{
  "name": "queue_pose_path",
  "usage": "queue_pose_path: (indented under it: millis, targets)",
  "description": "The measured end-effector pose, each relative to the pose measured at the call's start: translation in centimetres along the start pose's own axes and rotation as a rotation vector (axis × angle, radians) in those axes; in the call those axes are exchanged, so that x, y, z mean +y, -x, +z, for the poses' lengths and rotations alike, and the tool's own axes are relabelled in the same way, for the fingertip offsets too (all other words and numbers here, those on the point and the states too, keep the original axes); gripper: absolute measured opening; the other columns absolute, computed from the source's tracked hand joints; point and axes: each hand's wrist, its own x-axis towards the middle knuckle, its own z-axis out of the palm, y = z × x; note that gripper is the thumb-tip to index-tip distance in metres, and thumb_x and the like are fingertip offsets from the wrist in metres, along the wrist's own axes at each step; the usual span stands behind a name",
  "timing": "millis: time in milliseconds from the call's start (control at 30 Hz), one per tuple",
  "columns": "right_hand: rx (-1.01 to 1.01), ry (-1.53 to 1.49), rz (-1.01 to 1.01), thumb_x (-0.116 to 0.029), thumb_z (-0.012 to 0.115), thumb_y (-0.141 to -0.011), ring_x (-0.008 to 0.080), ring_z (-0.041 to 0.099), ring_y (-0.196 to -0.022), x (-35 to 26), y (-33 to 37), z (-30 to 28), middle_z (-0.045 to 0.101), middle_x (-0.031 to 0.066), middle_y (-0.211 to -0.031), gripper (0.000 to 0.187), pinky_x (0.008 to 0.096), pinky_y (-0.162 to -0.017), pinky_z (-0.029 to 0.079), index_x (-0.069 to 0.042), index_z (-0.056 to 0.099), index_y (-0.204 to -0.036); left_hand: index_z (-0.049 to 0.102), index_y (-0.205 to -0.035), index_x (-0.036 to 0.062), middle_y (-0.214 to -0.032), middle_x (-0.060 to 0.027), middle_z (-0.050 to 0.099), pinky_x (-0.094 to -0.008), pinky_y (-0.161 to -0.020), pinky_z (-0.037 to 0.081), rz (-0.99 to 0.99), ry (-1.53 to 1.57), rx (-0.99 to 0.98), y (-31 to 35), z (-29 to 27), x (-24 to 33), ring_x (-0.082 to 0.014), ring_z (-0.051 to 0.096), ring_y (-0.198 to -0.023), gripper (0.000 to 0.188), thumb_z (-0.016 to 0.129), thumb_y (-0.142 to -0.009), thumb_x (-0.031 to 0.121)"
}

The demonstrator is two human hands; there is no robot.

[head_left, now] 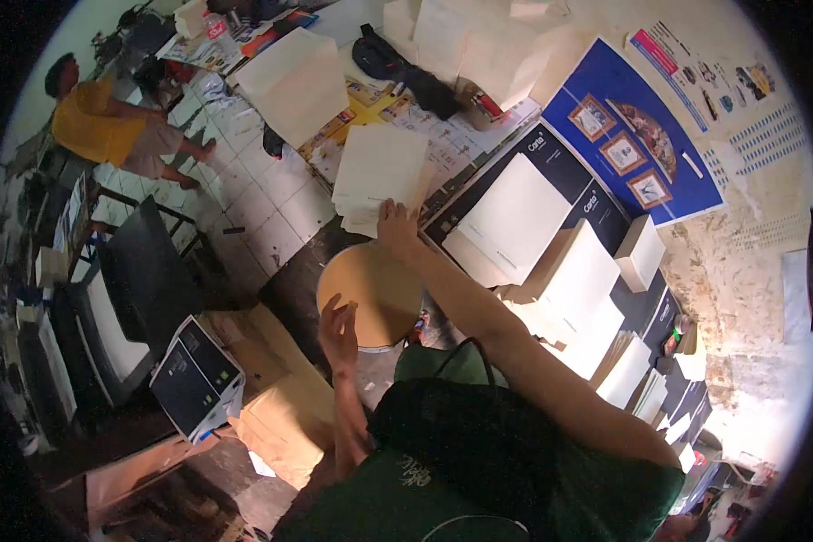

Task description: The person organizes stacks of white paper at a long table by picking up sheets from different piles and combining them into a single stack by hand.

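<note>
A stack of white sheets (379, 172) lies at the near edge of the far table, its lower layers slightly uneven. My right hand (396, 228) reaches forward to its near edge, fingers bent over the paper there; the thumb is hard to make out. My left hand (339, 332) hovers over the left side of a round stool with a tan top (375, 289). Its fingers are loosely curled and apart, with nothing in them. To the right of my right hand, another white paper stack (519, 212) rests on a black box.
More paper stacks (578, 280) line the right side along the wall. At left stand a brown cardboard box (285, 397) and a dark machine (144, 280). A black bag (402, 72) lies on the far table. A person in yellow (108, 122) sits at far left.
</note>
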Motion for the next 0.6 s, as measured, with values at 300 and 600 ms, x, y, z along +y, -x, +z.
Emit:
queue_pose_path:
  millis: [300,600]
  targets:
    - [0.225,-0.712,-0.628,-0.034,0.069,-0.09,0.0398,0.06,-0.117,5.8,16.4,-13.5,0.064,0.0224,-0.125,0.054,0.0477,-0.101,0.048,-0.003,0.056,-0.132,0.059,-0.126,-0.0016,-0.104,-0.015,0.07,-0.0324,-0.084,0.053,0.385,-0.138,-0.087,-12.6,3.5,1.1,-0.0201,0.066,-0.092,0.033,0.059,-0.1,0.019]
    - [0.95,-0.704,0.74,-0.009,0.063,-0.094,0.0202,0.072,-0.086,28.3,41.2,-10.3,0.074,0.0126,-0.108,0.022,0.0334,-0.068,0.058,-0.001,0.069,-0.113,0.06,-0.126,-0.0029,-0.109,-0.0149,0.07,-0.0315,-0.092,0.051,0.271,0.046,-0.501,-11.6,15.6,6.2,-0.0179,0.066,-0.101,0.03,0.059,-0.102,0.016]
